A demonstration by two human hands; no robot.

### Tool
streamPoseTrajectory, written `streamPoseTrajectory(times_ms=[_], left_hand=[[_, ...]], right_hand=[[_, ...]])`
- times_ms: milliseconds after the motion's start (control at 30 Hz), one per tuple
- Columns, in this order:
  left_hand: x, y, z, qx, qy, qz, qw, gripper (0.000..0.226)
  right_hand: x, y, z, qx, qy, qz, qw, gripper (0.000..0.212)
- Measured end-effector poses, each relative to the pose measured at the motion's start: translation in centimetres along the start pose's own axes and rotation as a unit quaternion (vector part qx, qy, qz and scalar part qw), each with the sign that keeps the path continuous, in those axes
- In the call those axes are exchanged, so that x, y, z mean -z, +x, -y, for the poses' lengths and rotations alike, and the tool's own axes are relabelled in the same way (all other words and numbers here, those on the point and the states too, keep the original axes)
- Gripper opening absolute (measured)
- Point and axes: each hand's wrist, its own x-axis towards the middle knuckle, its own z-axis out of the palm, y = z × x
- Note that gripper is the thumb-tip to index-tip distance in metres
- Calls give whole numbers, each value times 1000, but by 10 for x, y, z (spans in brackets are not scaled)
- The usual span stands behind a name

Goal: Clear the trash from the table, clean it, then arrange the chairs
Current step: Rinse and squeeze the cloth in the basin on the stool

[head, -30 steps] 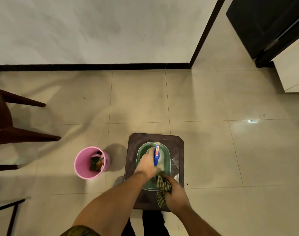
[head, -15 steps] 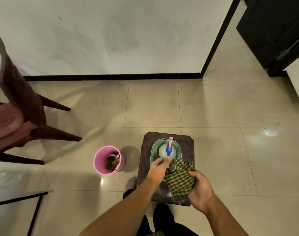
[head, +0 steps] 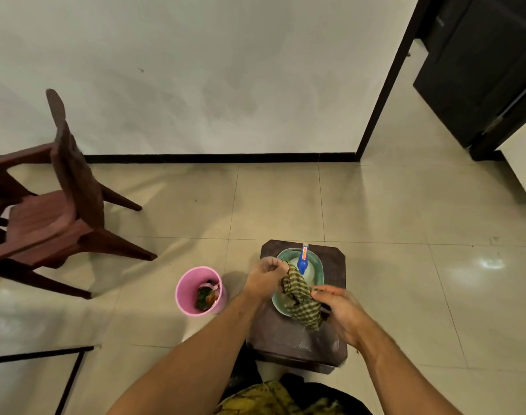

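Head view shows both hands pinching the checked cloth point(head: 300, 298) over the green basket point(head: 317, 265): left hand point(head: 263, 280) at one corner, right hand point(head: 342, 313) at another, probably to open it for wiping. Trash lies in the pink bin point(head: 185, 292).

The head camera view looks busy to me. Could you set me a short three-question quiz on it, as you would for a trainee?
1. True or false: both hands grip the checked cloth.
2. What stands in the green basin on the dark stool? A) a spray bottle B) a mug C) a plate
3. Fill in: the pink bin stands on the floor to the ___ of the stool.

Key
1. True: the left hand pinches its upper end, and the fingers of the right hand hold its lower part.
2. A: the spray bottle has a blue top.
3. Left; it holds trash.
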Motion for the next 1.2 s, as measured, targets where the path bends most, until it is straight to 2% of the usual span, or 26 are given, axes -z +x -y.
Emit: streamPoseTrajectory(times_ms=[167, 267, 333, 367, 433, 467, 567, 667, 767, 900, 1033, 1100, 1200], left_hand=[[-1, -6, -7, -13, -16, -38, 999, 26], [0, -13, -11, -24, -7, -42, 999, 26], [2, -16, -11, -30, 0, -48, 998, 15], [4, -18, -10, -17, 13, -47, 999, 19], [8, -20, 0, 9, 75, -26, 997, 43], [9, -24, 6, -4, 101, -11, 995, 49], [7, -35, 29, -128, 228, 22, 965, 63], [4, -38, 36, -197, 360, 54, 911, 52], [3, -37, 31, -180, 367, 68, 910, 45], [5, -31, 26, -195, 431, 103, 875, 22], [5, -27, 18, -190, 455, 149, 857, 23], [7, -24, 12, -174, 466, 165, 851, 23], [9, -18, -4, -185, 470, 156, 849, 21]], right_hand=[[-9, 3, -2, 51, -107, -22, 993, 19], [-15, 3, -4, 63, -68, -38, 995, 19], [-19, 0, -2, 77, -49, -26, 996, 17], [-22, -2, 0, 83, -40, -18, 996, 17], [-26, -3, 4, 86, 7, -31, 996, 17], [-27, -2, 6, 76, 43, -53, 995, 16], [-29, 3, 10, 23, 131, -115, 984, 9], [-29, 2, 11, 9, 154, -117, 981, 11], [-27, -1, 10, 26, 152, -119, 981, 23], [-26, -11, 11, 73, 67, -124, 987, 29], [-22, -9, 6, 92, -45, -108, 989, 35], [-15, -8, 5, 117, -185, -118, 969, 33], [-6, -13, 3, 145, -412, -60, 897, 21]])
